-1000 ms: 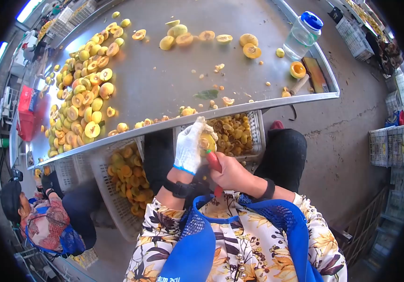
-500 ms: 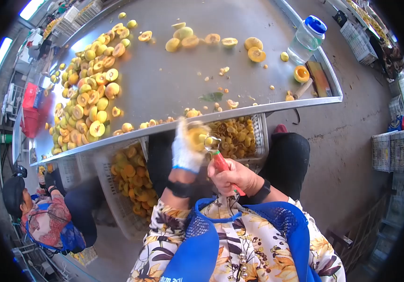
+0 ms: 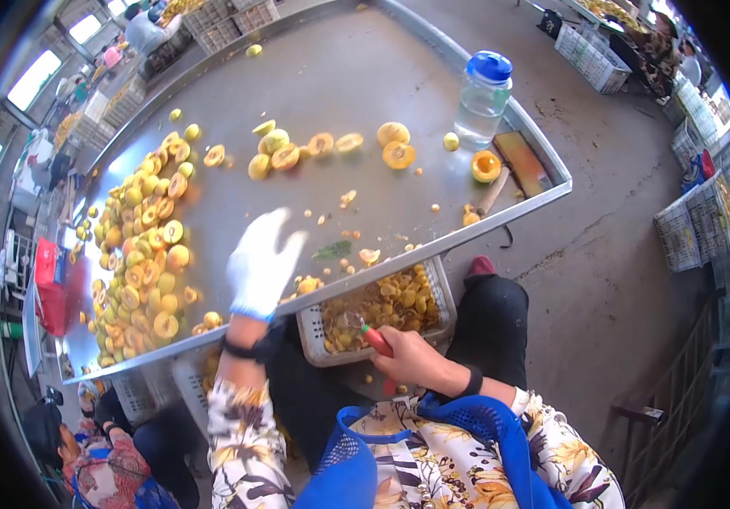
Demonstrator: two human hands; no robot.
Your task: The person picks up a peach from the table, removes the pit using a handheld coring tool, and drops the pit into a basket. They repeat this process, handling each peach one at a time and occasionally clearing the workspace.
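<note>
Plainly red tool handle (image 3: 377, 341), right fingers (image 3: 388, 365) round it, left fingers (image 3: 273, 226) seemingly empty, splayed.

Grey metal table (image 3: 339, 72), raised rim; blue-lidded bottle (image 3: 480, 102) standing on it. Just left of bottle: small yellow fruit (image 3: 451, 142). Farther left: loose row of whole and cut fruit (image 3: 321, 145). Well left: large fruit heap (image 3: 138, 253). In front of bottle: hollowed half (image 3: 484, 167), wooden stick (image 3: 494, 192), flat board (image 3: 522, 159). Front-left of bottle: green leaf (image 3: 332, 250), scattered bits (image 3: 348, 198).
</note>
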